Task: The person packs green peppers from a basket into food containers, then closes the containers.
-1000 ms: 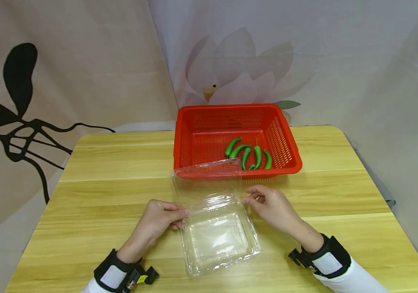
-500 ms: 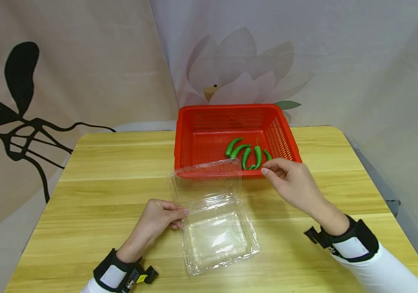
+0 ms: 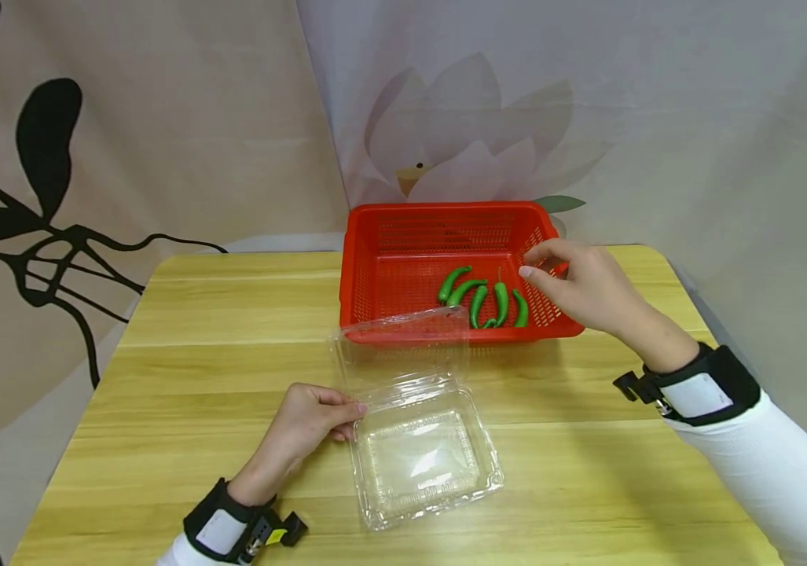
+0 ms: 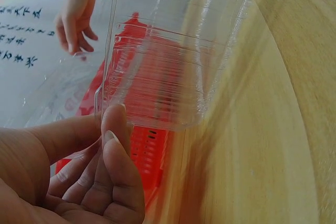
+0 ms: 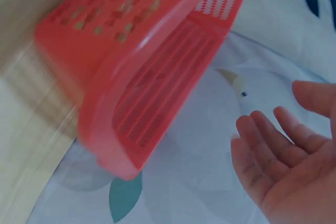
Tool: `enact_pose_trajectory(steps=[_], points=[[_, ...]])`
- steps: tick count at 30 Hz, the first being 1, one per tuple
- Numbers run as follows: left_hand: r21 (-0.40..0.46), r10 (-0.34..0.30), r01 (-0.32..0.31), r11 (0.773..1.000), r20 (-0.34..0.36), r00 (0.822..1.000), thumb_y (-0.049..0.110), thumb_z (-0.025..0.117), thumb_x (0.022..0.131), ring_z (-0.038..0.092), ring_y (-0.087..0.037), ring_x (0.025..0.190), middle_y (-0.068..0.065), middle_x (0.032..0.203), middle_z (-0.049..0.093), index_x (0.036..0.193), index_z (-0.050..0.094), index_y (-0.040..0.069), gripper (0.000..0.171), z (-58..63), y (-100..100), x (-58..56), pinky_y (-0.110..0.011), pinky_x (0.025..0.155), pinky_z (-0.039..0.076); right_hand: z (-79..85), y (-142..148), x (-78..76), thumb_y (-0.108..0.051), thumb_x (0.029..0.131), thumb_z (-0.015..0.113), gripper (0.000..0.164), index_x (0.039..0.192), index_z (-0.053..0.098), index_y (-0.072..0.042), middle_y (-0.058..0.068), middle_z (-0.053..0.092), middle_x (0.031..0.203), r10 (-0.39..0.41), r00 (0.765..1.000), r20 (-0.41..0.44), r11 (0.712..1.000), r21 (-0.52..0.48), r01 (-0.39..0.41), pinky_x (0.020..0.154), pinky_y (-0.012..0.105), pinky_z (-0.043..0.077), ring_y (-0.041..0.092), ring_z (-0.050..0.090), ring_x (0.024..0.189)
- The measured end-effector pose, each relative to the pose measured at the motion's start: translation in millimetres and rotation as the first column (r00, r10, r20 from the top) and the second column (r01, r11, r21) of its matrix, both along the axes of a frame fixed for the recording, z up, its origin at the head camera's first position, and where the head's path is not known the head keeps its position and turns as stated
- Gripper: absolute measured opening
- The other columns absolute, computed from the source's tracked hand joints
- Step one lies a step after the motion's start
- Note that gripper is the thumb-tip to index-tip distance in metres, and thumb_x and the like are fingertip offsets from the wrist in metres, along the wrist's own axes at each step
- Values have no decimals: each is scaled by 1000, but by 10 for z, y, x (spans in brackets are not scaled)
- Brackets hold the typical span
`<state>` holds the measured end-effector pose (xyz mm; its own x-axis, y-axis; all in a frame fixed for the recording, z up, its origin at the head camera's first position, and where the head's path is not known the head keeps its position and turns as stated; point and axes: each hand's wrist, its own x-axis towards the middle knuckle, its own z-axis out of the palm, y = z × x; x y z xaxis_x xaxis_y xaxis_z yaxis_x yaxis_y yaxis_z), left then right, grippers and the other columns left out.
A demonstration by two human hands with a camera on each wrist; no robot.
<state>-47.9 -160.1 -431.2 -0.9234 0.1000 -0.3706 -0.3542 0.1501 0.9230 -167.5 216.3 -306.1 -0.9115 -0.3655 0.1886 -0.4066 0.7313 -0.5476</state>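
My left hand pinches the left edge of a clear plastic clamshell container between thumb and fingers; the left wrist view shows the thumb and fingertips on its thin rim. The container lies open on the table, its lid tipped back over the near rim of a red basket. Several green chili peppers lie on the basket's floor, toward the right. Above the basket's right side hovers my right hand, fingers loosely bent and nothing between them; the right wrist view shows its palm empty.
A wooden table carries everything. Behind it hangs a pale cloth with a printed flower, close to the basket's back rim. Each wrist wears a black camera strap.
My right hand has moved away from the container's side, up and to the right, and now hangs over the basket. The left hand keeps its hold, and the container stays in place.
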Motion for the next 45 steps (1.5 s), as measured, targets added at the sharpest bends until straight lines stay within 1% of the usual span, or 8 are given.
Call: enact_pose_trajectory(steps=[7,11,16,23,25,30,32,45], points=[[-9,13,-13,1000,3,1000,5,83,89,66,-15,60,-18,83,75,90,78,-9,15,-8,18,-16,-28,57,60,16,51,-326,-20,101,70,33,125,68,4,21,70,119,76,995,62,975,205,-87,93,57,52,38,64,109],[-6,14,-14,1000,0,1000,4,83,89,66,-15,60,-18,81,75,90,77,-10,15,-12,18,-15,-27,57,60,-45,52,-469,-14,98,73,28,119,71,5,21,71,118,181,983,31,920,347,-180,96,58,53,41,66,109],[6,16,-16,1000,0,1000,3,82,89,66,-15,60,-17,81,75,91,77,-11,15,-17,15,-13,-27,57,60,-130,7,-581,-7,92,76,26,116,73,3,20,71,120,242,966,92,847,465,-257,95,56,55,39,65,113],[17,13,-13,1000,-1,1000,3,82,90,66,-16,60,-19,83,75,91,77,-12,16,-22,3,-11,-28,57,60,-302,-81,-700,7,85,71,24,106,77,-2,16,74,107,315,939,138,764,550,-337,86,53,59,35,68,99],[20,12,-12,1000,-4,1000,3,81,90,67,-16,60,-20,83,75,91,76,-13,16,-26,0,-13,-27,57,60,-372,-105,-717,9,84,71,22,101,78,-3,15,74,99,328,934,143,729,590,-346,84,52,60,34,69,93],[26,16,-16,1000,-11,1000,2,81,90,66,-15,60,-21,83,75,92,76,-13,16,-36,-9,-20,-27,57,60,-554,-179,-701,2,87,79,11,88,73,-7,8,67,78,356,915,191,600,704,-380,79,49,61,27,64,76],[27,18,-18,999,-10,1000,2,81,90,66,-15,60,-21,83,75,91,76,-13,16,-40,-9,-20,-27,57,60,-605,-201,-675,-2,88,81,12,84,70,-7,7,65,75,377,904,201,571,718,-398,77,47,61,25,62,73],[23,19,-19,1000,-10,1000,2,81,90,66,-15,59,-21,80,74,92,76,-13,16,-52,-5,-25,-27,56,59,-658,-322,-723,-5,88,82,17,87,65,-8,6,61,77,359,892,274,514,739,-434,81,42,60,24,55,74]])
